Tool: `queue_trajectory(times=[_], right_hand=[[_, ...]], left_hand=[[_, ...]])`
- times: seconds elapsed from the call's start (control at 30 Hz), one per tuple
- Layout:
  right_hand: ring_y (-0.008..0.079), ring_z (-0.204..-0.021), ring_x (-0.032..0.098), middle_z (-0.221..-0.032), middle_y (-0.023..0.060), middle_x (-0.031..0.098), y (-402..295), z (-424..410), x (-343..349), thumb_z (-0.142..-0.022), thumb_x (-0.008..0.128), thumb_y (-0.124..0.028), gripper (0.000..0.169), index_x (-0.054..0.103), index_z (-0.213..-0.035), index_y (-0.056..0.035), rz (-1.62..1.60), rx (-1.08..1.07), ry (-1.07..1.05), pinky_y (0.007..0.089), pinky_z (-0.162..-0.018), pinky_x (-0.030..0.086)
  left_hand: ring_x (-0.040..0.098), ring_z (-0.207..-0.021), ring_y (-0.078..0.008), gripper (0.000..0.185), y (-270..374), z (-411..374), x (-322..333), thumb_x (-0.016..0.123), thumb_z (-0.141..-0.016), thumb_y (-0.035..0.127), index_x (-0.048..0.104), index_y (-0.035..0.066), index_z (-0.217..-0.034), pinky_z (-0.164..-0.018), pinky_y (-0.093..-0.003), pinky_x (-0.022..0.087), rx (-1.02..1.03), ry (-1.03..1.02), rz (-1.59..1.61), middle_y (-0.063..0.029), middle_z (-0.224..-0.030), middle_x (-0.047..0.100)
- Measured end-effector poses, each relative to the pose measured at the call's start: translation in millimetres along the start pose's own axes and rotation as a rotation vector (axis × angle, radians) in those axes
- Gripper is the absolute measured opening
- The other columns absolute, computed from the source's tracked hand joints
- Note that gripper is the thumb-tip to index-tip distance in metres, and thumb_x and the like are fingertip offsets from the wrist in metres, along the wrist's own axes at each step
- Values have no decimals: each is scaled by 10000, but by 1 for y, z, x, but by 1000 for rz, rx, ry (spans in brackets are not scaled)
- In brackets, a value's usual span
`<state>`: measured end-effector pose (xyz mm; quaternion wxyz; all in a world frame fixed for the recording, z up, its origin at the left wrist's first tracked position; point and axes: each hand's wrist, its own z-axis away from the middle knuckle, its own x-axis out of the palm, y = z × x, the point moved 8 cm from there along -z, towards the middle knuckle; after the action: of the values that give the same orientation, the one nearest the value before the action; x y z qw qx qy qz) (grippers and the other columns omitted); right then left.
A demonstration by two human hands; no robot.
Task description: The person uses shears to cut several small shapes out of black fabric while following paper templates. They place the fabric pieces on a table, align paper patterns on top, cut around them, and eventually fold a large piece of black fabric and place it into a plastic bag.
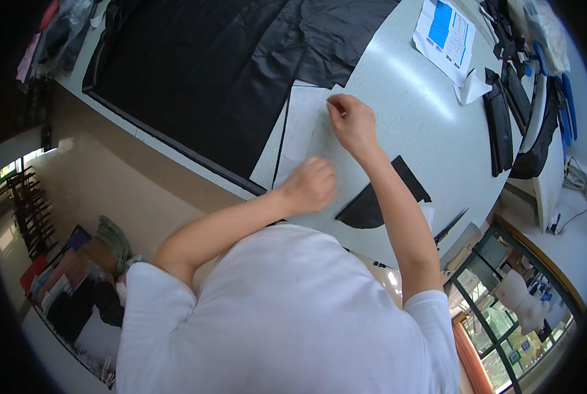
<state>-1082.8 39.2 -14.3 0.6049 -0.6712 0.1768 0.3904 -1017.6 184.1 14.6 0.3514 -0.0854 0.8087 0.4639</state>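
A narrow white sheet [307,118] with a dark left edge lies on the pale table [411,133], beside a large spread of black fabric [195,74]. My right hand [355,120] is at the sheet's upper right, its thumb and fingertips drawn together. Whether anything thin is between them cannot be made out. Near the sheet's lower end, my left hand [310,186] is curled and slightly blurred, with its fingertips hidden. A black cut piece of fabric [362,209] rests partly under my right forearm.
Dark scissors [451,229] lie near the table's right edge. Farther back are a printed paper [443,39], a crumpled white scrap [472,88] and folded black bundles [498,128]. Piled cloth [86,285] stands at lower left. A white dress form [520,300] shows at lower right.
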Motion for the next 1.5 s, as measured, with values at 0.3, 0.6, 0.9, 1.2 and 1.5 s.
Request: queue_trajectory(times=[0.3,0.6,0.9,1.2,1.5], right_hand=[[289,-1052,588,-1076,97,636,-44,-19,39,-805,743,-134,267,689,-1057,-65,283,-76,16,379,-890,504],[305,-946,624,-944,102,653,-23,-8,36,-833,705,-126,188,661,-1005,-65,159,-20,60,413,-840,502],[275,-851,711,-955,163,729,118,1,-88,-872,736,-276,369,678,-1121,-11,31,420,524,377,-792,555],[344,-926,683,-975,146,728,7,28,20,-869,695,-332,279,758,-993,-90,209,366,62,424,-832,535],[339,-896,664,-951,150,708,-14,6,53,-841,733,-337,304,739,-957,-55,234,159,204,412,-818,521]], left_hand=[[577,-888,-330,66,-67,106,-86,636,-794,-7,596,-7,-846,-788,-414,470,-457,194,-117,-128,-907,589],[569,-955,-355,114,-80,97,-75,633,-809,1,627,-31,-918,-830,-419,477,-527,185,-43,-159,-983,595],[575,-952,-353,139,-74,95,-78,644,-817,23,631,-34,-943,-833,-419,479,-512,120,-47,-162,-977,602],[534,-809,-291,156,-20,95,-30,672,-751,83,605,-12,-854,-710,-386,452,76,-249,-218,-126,-867,535],[539,-792,-256,192,-15,99,-20,595,-736,102,628,-36,-866,-680,-327,443,225,-268,-371,-137,-875,571]])
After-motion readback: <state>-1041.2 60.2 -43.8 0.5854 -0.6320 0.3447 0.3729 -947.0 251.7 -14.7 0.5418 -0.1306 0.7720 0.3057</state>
